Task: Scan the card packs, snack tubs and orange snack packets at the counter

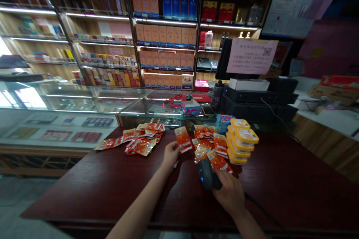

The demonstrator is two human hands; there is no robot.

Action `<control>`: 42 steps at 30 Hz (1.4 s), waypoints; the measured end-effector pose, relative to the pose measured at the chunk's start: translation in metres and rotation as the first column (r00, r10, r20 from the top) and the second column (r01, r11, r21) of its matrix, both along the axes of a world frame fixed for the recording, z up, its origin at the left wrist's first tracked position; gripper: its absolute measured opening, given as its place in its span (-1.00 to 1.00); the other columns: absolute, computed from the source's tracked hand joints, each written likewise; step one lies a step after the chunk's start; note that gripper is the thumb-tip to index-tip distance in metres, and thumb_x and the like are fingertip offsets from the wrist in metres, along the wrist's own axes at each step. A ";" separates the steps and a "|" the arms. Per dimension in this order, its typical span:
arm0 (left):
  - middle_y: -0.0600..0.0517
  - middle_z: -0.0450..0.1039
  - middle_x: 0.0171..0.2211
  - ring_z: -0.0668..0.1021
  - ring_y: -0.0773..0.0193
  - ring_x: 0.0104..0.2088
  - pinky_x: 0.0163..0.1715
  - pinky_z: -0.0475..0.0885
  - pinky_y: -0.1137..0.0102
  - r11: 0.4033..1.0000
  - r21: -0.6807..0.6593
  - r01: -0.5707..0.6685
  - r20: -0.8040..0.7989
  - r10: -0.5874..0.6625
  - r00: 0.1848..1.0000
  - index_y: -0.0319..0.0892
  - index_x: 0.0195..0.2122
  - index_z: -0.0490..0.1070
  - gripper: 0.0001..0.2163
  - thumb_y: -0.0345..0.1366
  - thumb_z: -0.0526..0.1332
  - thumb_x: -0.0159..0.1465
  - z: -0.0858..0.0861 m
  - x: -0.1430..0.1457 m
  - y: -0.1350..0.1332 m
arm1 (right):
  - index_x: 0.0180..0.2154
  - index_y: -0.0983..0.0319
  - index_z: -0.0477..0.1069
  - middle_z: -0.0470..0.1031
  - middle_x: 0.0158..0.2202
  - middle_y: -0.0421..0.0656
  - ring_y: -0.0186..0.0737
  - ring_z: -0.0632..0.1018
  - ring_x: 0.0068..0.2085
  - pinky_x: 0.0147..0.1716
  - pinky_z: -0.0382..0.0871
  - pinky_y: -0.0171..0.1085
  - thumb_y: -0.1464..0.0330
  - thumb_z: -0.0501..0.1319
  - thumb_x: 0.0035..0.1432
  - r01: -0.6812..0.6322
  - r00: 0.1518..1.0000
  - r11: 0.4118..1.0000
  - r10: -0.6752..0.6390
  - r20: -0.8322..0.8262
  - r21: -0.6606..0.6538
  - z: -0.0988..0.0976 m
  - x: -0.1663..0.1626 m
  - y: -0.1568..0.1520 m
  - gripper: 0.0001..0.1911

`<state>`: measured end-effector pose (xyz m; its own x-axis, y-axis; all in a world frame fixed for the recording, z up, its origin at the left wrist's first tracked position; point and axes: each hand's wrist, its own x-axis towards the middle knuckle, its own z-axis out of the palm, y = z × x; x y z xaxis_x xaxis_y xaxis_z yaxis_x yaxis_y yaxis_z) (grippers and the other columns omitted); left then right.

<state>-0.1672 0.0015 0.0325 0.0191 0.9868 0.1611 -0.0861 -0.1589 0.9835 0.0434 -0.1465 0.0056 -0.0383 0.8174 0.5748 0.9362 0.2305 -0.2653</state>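
My left hand pinches an orange-red snack packet by its left edge, holding it just above the dark wooden counter. In my right hand is a black barcode scanner with a blue light, its cable trailing to the lower right. The scanner's head covers part of a pile of similar packets right of centre. Another loose pile of packets lies to the left of my left hand. Yellow-lidded tubs stand stacked to the right of the nearer pile.
Blue small boxes stand behind the tubs. Beyond the counter's far edge is a glass display case, with a pink-blue box and a dark bottle on top. A monitor with a paper sign rises at the back right. Stocked shelves line the wall.
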 end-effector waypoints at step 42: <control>-0.17 0.37 0.02 0.38 0.00 0.07 0.03 0.27 0.20 0.860 0.298 -0.414 -0.865 0.427 0.265 -0.12 -0.07 0.47 -0.72 -0.29 0.13 0.21 0.050 -0.097 0.036 | -0.08 0.19 0.39 0.60 -0.20 -0.13 -0.11 0.60 -0.24 -0.24 0.40 -0.22 0.40 0.15 0.07 -0.036 0.996 0.999 0.034 0.082 0.028 -0.015 0.010 -0.004 -0.67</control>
